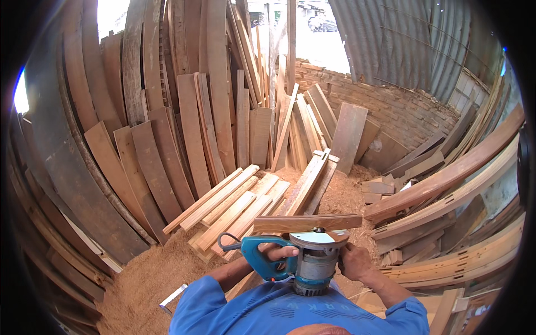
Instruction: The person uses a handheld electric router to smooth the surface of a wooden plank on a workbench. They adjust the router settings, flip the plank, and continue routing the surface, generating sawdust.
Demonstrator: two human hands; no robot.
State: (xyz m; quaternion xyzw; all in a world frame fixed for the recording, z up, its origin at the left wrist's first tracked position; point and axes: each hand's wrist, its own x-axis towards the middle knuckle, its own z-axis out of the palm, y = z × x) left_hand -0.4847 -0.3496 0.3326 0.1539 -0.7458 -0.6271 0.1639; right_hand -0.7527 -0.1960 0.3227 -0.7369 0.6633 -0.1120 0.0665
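A teal and grey electric router (315, 265) is held close against my blue shirt, its pale round base turned away from me and a dark bit showing at the base's middle. My left hand (279, 254) wraps the router's teal loop handle, thumb lying toward the motor body. At the motor's right side, just under the base, my right hand (356, 261) is closed on the router; the part inside its fingers is hidden. A short brown wooden board (307, 223) lies crosswise along the far edge of the base. Whether it touches the base I cannot tell.
Beyond the router lie several light wooden strips (223, 195) and a long pale beam (304, 181). Tall planks (212, 84) lean at the left and back. Curved-looking beams (452, 167) are stacked at the right. Sawdust (137, 285) covers the floor. A cord (226, 240) loops from the handle.
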